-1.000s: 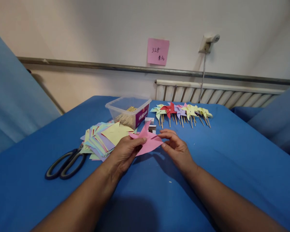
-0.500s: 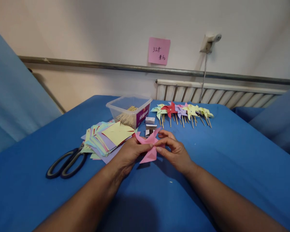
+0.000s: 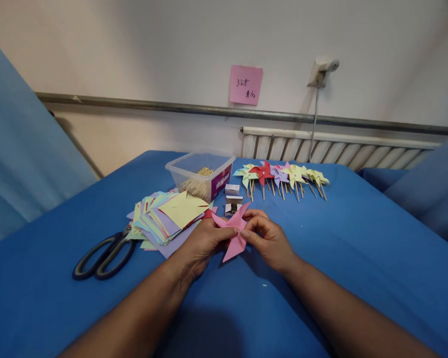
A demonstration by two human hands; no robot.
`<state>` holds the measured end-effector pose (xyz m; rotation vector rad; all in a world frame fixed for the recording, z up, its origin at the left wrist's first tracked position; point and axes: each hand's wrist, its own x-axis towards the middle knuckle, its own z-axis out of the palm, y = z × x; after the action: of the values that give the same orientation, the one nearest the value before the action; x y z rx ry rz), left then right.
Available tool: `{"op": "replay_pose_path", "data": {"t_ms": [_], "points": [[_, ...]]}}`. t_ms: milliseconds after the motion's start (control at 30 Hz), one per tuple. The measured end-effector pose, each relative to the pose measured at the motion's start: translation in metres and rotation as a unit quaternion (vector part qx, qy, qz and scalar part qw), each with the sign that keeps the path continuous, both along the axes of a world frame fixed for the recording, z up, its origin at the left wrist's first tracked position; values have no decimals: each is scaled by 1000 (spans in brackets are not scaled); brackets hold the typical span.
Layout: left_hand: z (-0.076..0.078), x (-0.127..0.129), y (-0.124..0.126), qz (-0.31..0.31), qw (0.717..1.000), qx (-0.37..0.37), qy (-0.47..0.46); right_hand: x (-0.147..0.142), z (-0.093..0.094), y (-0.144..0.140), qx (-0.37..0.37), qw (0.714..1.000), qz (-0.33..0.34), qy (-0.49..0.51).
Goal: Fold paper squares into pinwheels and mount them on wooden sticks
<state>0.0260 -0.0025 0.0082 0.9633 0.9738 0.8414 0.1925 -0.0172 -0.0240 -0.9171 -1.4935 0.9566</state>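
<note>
Both hands meet at the middle of the blue table (image 3: pixel 358 258), and between them sits a pink paper pinwheel (image 3: pixel 234 229), half folded. The left hand (image 3: pixel 203 243) pinches it from the left side, thumb on top of the paper. The right hand (image 3: pixel 269 238) grasps it from the right, fingertips curled onto the centre where the points gather. One pink point sticks up toward the far side, another hangs down toward the near edge, just above the cloth.

Just left of the hands lies a fanned stack of paper squares (image 3: pixel 168 216), yellow, green, purple and pink, nearly touching the left hand. Further left, black-handled scissors (image 3: pixel 104 253) lie flat, blades tucked under the stack. Beyond the stack stands a clear plastic tub (image 3: pixel 199 174) with wooden sticks inside. Right behind the pinwheel are two small boxes (image 3: pixel 233 199), one of them open. At the far side, a row of finished pinwheels (image 3: pixel 281 175) on sticks lies in red, purple, yellow and green. On the wall above, a pink sticky note (image 3: pixel 246 84) with handwriting.
</note>
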Motion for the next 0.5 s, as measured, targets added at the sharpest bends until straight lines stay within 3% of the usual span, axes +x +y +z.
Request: {"op": "replay_pose_path", "data": {"t_ms": [267,500], "points": [[-1,-2,-1,10,999,-31,-22,3,-2,2,-6,1000,25,1],[3,6,-4,26,999,-20,-24,-3,-4,1,22,999,-38,1]]}}
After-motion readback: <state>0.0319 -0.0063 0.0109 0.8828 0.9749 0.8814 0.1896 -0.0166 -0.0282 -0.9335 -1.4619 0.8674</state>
